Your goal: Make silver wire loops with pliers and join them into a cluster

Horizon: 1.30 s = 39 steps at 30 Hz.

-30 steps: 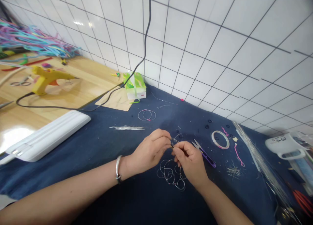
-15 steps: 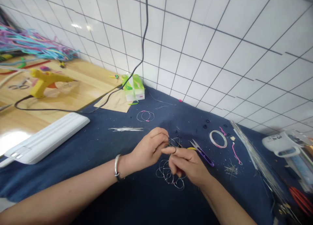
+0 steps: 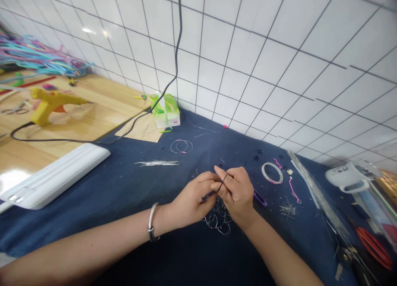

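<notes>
My left hand (image 3: 198, 197), a silver bangle on its wrist, is closed in a pinch with its fingertips against my right hand (image 3: 237, 195). A thin black elastic band (image 3: 222, 183) is drawn tight across the fingers where the two hands meet. My right hand is closed too, its fingers curled around the band. Whether anything else is pinched there is hidden. Beneath the hands lies a tangle of thin wire loops (image 3: 218, 226) on the dark blue cloth (image 3: 173, 257). The purple-handled snips (image 3: 259, 198) show partly beside my right hand.
Behind the hands are two wire rings (image 3: 181, 146), a bundle of straight wires (image 3: 157, 163) and a tissue pack (image 3: 166, 111). To the right sit a white ring-shaped spool (image 3: 272, 173), wire scraps (image 3: 288, 210) and a mug (image 3: 347, 176). A yellow glue gun (image 3: 46, 106) lies left.
My right hand has turned and curled in against the left. The black band, earlier round one right finger, is now stretched taut between the hands. The view has shifted slightly.
</notes>
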{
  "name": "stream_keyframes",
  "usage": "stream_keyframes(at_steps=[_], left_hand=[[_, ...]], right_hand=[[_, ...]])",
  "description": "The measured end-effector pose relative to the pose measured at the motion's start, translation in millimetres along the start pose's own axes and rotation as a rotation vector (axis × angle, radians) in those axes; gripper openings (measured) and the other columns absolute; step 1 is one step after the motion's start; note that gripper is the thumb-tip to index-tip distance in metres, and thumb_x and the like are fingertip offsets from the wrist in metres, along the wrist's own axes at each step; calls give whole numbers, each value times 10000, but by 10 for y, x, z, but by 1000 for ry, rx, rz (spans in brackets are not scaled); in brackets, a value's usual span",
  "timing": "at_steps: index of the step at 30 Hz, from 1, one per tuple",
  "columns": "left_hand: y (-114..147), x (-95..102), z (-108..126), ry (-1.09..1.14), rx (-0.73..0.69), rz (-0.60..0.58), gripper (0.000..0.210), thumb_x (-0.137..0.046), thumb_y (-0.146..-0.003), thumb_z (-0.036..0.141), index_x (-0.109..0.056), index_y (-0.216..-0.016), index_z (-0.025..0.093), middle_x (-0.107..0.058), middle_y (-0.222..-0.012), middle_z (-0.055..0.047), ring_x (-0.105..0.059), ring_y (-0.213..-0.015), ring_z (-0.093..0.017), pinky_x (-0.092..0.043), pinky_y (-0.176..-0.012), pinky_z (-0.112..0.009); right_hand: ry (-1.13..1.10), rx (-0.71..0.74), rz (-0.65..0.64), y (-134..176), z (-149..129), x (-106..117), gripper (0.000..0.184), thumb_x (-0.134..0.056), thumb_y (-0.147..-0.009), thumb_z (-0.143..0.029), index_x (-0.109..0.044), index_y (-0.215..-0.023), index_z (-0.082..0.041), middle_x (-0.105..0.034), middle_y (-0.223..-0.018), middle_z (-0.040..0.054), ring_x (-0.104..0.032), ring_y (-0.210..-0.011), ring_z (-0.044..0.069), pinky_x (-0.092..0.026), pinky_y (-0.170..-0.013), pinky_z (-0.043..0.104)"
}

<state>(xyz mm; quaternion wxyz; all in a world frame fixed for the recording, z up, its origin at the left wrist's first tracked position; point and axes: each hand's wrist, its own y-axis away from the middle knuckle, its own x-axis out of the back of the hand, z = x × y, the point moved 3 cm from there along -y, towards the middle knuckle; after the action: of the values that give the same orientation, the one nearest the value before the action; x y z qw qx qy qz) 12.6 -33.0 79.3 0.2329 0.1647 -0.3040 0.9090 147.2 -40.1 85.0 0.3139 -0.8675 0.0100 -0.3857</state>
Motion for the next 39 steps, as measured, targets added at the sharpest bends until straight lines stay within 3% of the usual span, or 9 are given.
stream_keyframes(at_steps=[4, 8, 11, 15, 22, 29, 35, 39], left_hand=[[-35, 106, -66, 64, 139, 143, 95, -491, -820, 136, -579, -796, 163, -562, -894, -58, -520, -866, -159, -443, -789, -316], [-6, 238, -311, 342, 432, 273, 101, -501, -828, 198, -579, -890, 181, -570, -860, -33, -536, -774, -138, -455, -747, -316], [23, 298, -450, 577, 543, 366, 111, -532, -813, 213, -575, -910, 177, -569, -877, -23, -538, -771, -121, -446, -765, -298], [14, 339, -466, 659, 535, 427, 100, -566, -791, 208, -588, -882, 171, -570, -897, -19, -533, -767, -110, -434, -764, -276], [-14, 293, -382, 712, 486, 327, 114, -566, -803, 219, -586, -906, 174, -577, -899, -28, -543, -798, -129, -446, -757, -288], [-31, 372, -399, 622, 452, 373, 213, -521, -838, 244, -553, -1045, 207, -590, -1028, -45, -505, -996, -164, -371, -890, -311], [-18, 230, -489, 635, 542, 151, 163, -558, -806, 259, -596, -947, 187, -599, -942, -37, -519, -882, -152, -382, -823, -305], [-9, 187, -506, 613, 575, 127, 146, -585, -781, 270, -617, -895, 183, -596, -893, -26, -508, -831, -139, -378, -786, -289]], right_hand=[[-46, -24, 45, -83, 1, 200, 426, -556, -799, -345, -513, -1219, -287, -526, -973, 59, -481, -931, 210, -375, -856, 394], [-222, -225, 173, -102, 135, 455, 394, -513, -832, -313, -501, -1225, -280, -539, -1031, 50, -513, -942, 188, -426, -813, 347], [-290, -391, 93, -87, 277, 401, 344, -527, -818, -325, -567, -1154, -260, -594, -939, 32, -552, -829, 162, -457, -708, 292], [-374, -528, -64, -70, 347, 151, 290, -569, -781, -346, -647, -1032, -223, -637, -905, 30, -573, -833, 169, -448, -728, 283], [-486, -689, -28, 12, 369, -35, 229, -611, -741, -340, -687, -892, -186, -624, -693, 10, -498, -583, 105, -402, -565, 238], [-735, -817, 102, 15, 435, -70, 232, -616, -741, -345, -666, -838, -141, -576, -638, 8, -408, -502, 67, -321, -483, 214], [-733, -799, 145, 24, 410, -71, 252, -638, -723, -339, -677, -867, -136, -559, -595, 0, -395, -496, 68, -314, -482, 216], [-697, -787, 141, 21, 379, -62, 239, -632, -730, -328, -681, -868, -140, -558, -590, -5, -401, -502, 69, -325, -489, 214]])
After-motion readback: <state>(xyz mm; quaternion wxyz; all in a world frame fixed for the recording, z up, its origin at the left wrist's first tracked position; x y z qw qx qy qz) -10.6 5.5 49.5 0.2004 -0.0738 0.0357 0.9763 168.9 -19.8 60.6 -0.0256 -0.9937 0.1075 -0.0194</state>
